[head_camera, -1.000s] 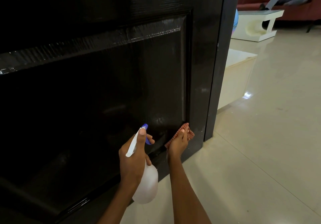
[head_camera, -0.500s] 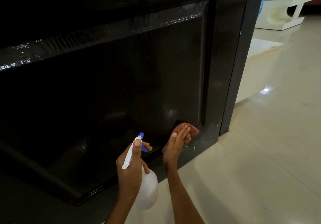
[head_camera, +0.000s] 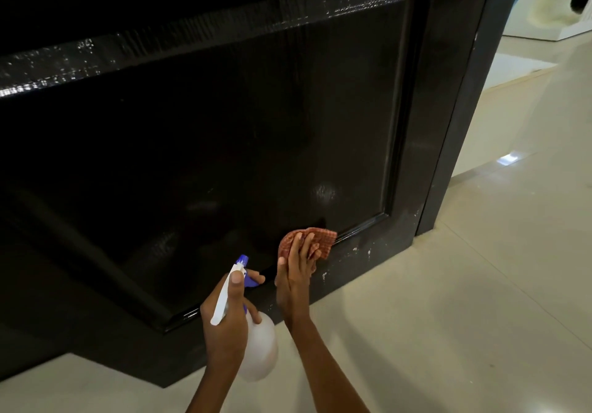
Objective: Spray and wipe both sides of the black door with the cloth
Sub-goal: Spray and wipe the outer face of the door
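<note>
Low on the black door (head_camera: 243,143), near its bottom rail, both hands are at work. Furthest left of the two, the left hand (head_camera: 229,323) is curled round the neck of a spray bottle (head_camera: 258,347), thumb lying along the white trigger head, with the blue nozzle aimed at the door. Its white body is opaque, so how much liquid is in it cannot be told. Just to the right, the right hand (head_camera: 296,276) presses a bunched reddish checked cloth (head_camera: 309,241) against the lower moulding of the recessed panel, fingers curled over the fabric. Further right, the bottom rail carries pale specks and smears toward the door's edge, and beyond that lies the pale tiled floor (head_camera: 464,284). The step in hand looks like wiping the lowest part of this face. The next move probably calls for running the cloth rightward along the rail over those specks; the door's other side is out of view.
</note>
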The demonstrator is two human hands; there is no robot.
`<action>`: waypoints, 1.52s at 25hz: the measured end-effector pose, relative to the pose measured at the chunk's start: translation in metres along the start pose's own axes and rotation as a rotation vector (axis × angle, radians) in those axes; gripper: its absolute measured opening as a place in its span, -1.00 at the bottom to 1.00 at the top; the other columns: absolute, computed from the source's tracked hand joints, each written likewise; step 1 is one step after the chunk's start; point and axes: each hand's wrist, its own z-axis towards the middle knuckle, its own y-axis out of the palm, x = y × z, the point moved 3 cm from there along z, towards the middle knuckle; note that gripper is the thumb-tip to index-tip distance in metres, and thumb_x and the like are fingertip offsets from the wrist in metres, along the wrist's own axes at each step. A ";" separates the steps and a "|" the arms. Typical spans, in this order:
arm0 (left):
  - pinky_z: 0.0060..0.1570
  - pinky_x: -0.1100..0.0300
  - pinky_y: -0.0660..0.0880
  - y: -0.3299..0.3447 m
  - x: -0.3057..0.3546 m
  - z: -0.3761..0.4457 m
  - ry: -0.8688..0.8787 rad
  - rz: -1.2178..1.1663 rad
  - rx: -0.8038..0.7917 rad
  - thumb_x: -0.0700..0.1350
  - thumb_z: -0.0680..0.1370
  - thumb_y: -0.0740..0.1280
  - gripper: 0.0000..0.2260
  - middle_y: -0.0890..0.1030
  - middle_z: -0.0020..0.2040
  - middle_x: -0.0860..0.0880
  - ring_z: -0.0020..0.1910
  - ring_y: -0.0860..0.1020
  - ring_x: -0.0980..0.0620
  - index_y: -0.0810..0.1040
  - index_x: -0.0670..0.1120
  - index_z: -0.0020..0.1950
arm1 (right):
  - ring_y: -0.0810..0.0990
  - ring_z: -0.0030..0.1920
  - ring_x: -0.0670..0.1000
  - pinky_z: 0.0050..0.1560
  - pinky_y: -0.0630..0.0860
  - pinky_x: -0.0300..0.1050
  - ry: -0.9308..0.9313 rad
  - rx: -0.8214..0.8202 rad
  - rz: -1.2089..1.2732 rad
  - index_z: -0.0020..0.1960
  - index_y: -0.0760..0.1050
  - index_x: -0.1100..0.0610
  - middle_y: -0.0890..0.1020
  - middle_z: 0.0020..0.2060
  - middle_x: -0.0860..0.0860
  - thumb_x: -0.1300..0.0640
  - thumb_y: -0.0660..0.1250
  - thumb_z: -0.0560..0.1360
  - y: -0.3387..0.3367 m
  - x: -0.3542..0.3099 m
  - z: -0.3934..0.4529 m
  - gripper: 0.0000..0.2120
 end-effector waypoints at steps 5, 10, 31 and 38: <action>-0.35 0.24 0.51 -0.012 -0.013 -0.003 0.038 0.054 -0.069 0.41 0.52 0.08 -0.54 0.63 -0.35 -0.02 -0.53 0.52 0.05 0.62 0.15 -0.15 | -0.02 0.63 0.25 0.59 -0.03 0.33 0.324 0.234 0.088 0.59 -0.31 -0.30 -0.06 0.67 0.05 -0.27 -0.13 0.68 -0.050 0.061 0.051 -0.43; -0.41 0.38 0.48 -0.014 -0.017 -0.005 -0.022 0.024 -0.059 0.16 0.53 0.11 -0.62 0.65 -0.28 -0.05 -0.54 0.51 0.08 0.61 -0.05 -0.10 | 0.14 0.58 0.18 0.53 0.13 0.00 0.319 0.336 0.388 0.63 -0.23 -0.24 -0.05 0.65 0.04 -0.21 -0.03 0.70 -0.080 0.071 0.087 -0.42; -0.45 0.42 0.43 0.017 -0.020 -0.019 -0.092 0.002 -0.111 0.17 0.47 0.13 -0.71 0.49 -0.58 0.02 -0.55 0.49 0.15 0.56 0.05 -0.18 | -0.14 0.64 0.13 0.58 -0.05 0.08 0.339 0.334 0.216 0.67 -0.22 -0.03 -0.20 0.65 -0.08 -0.12 -0.06 0.74 -0.075 0.087 0.085 -0.41; -0.42 0.41 0.42 0.060 -0.022 -0.020 -0.091 0.018 -0.172 0.21 0.44 0.13 -0.71 0.54 -0.55 0.04 -0.54 0.50 0.11 0.52 0.07 -0.18 | -0.21 0.65 0.00 0.63 -0.07 0.15 0.197 0.150 0.044 0.64 -0.33 -0.09 -0.28 0.64 -0.12 -0.03 0.03 0.75 -0.021 0.096 0.024 -0.36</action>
